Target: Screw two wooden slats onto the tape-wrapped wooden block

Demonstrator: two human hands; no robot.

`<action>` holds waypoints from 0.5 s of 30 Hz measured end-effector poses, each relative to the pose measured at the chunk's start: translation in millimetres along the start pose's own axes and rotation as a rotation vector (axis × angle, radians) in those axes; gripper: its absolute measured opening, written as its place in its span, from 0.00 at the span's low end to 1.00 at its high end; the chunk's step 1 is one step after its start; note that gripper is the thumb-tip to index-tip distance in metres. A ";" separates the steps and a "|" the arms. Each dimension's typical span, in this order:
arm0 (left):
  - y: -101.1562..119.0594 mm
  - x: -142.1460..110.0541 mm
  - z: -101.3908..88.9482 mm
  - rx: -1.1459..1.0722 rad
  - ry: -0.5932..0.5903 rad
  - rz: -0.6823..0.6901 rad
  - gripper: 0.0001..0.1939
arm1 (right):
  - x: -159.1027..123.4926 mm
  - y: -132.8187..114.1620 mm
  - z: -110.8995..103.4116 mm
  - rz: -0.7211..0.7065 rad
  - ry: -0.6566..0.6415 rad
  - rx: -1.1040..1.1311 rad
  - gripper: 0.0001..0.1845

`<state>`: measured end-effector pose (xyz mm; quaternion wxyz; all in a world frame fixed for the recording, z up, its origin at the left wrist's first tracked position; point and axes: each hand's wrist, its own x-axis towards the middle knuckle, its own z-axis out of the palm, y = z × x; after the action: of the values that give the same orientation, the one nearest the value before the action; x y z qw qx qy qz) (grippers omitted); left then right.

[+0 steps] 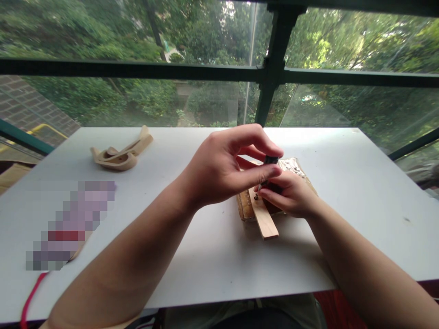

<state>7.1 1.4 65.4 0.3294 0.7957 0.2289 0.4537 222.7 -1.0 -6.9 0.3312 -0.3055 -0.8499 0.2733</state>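
Observation:
My left hand [226,167] hovers over the middle of the white table [343,183], its thumb and fingers pinched on the top of a small dark tool [270,161]. My right hand [290,194] sits just below it, fingers curled around the lower part of the same tool, whose tip touches a flat wooden strip [265,218]. The strip lies across a wooden block [244,205] with foil-like shiny material [295,167] behind it. Most of the tool is hidden by my fingers.
Curved pale wooden pieces [120,153] lie at the far left of the table. A blurred-out object [70,224] with a red cord [29,299] rests at the near left. Window frames and trees fill the background beyond the table's far edge.

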 end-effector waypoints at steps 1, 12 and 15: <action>0.1 -0.2 -0.1 0.007 -0.002 -0.002 0.08 | -0.1 -0.1 -0.2 0.001 0.001 -0.001 0.04; 2.5 1.2 1.1 -0.005 -0.016 0.000 0.09 | 0.0 1.7 0.8 -0.006 0.028 -0.015 0.05; 3.2 1.9 0.6 0.008 -0.016 -0.012 0.09 | 0.1 2.3 1.4 -0.008 0.026 -0.001 0.04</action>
<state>8.8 0.2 68.6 0.3307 0.7993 0.2327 0.4445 222.4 0.2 -9.3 0.3431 -0.3059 -0.8468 0.2677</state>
